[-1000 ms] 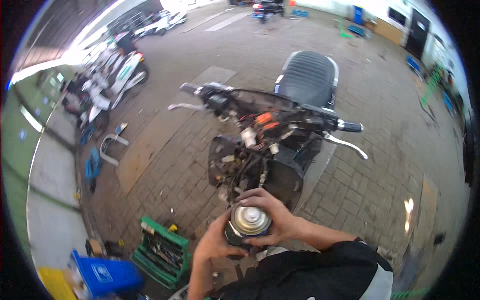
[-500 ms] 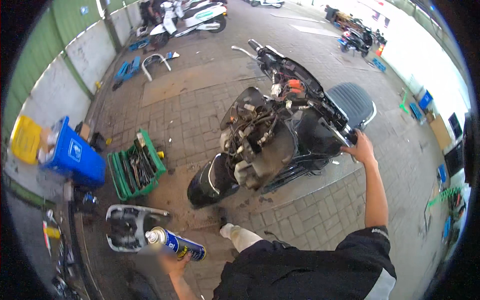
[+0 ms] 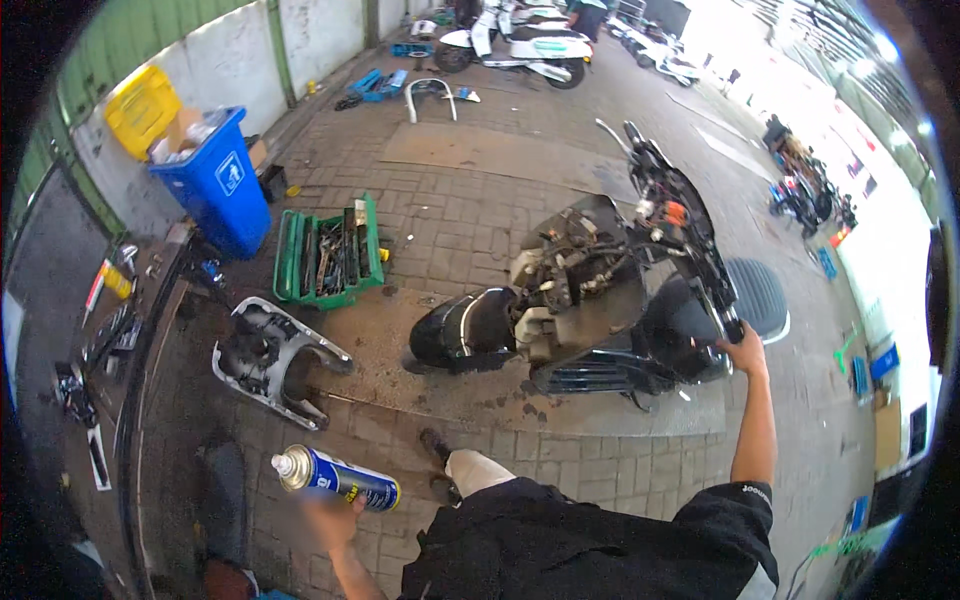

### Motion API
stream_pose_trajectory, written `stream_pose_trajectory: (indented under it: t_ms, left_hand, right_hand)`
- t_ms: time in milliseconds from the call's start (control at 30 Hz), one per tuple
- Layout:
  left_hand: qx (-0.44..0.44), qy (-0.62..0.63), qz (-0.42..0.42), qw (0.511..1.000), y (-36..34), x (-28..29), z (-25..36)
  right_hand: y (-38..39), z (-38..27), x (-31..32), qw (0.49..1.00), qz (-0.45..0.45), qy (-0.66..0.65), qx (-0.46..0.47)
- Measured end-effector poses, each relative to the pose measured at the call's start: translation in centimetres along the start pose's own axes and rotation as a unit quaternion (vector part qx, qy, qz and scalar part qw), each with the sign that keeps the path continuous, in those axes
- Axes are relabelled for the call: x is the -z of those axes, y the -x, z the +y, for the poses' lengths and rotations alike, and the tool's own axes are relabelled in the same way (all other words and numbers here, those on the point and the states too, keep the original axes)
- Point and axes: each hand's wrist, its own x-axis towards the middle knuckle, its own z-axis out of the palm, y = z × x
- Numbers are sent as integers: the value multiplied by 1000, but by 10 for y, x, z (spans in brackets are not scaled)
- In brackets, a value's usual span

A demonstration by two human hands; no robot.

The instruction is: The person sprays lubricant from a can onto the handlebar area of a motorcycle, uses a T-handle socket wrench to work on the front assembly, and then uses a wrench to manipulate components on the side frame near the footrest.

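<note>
My left hand [image 3: 335, 518] holds a blue and black spray can [image 3: 355, 482] with a pale top, low in the view. My right hand [image 3: 745, 352] grips the handlebar end [image 3: 730, 322] of a dark scooter [image 3: 460, 330] standing across the paving. The scooter's front is opened up, showing wiring, hoses and orange parts [image 3: 674, 213]. Its padded seat [image 3: 757, 295] shows beyond the bars. A detached grey-rimmed body panel [image 3: 230, 372] lies on the ground above my left hand.
A green toolbox [image 3: 330, 295] with tools, a blue bin [image 3: 215, 200] and a yellow lid [image 3: 140, 100] stand left. Loose parts [image 3: 95, 450] lie along the left side. White scooters [image 3: 530, 55] and a person [image 3: 585, 18] are at the back, blue tools [image 3: 378, 88] nearby.
A second ago both my hands were on the can; since then my right hand moved onto the handlebar and my left carried the can down-left. My view has also swung leftward.
</note>
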Motion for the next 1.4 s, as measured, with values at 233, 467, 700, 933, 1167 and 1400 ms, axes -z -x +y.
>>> stream_pose_trajectory:
  t_ms: [233,467,700,933,1167,1400]
  left_hand:
    - [-15,-6,82,997,-23,21,13]
    - [-66,-167,164,970,-68,54,30]
    - [-53,-55,407,910,-48,127,41]
    - [-56,-41,560,825,-85,283,12]
    - [-184,-56,559,806,-210,500,68]
    - [-173,-142,535,815,-287,631,81]
  right_hand:
    - [-5,-76,-72,921,385,17,57]
    - [71,-228,-249,952,122,-85,269]
    - [131,-373,-315,837,-154,-166,498]
    - [170,-576,-363,795,-199,-243,520]
    - [421,-845,-358,620,-215,-201,727]
    - [667,-1055,-321,491,-155,-194,835]
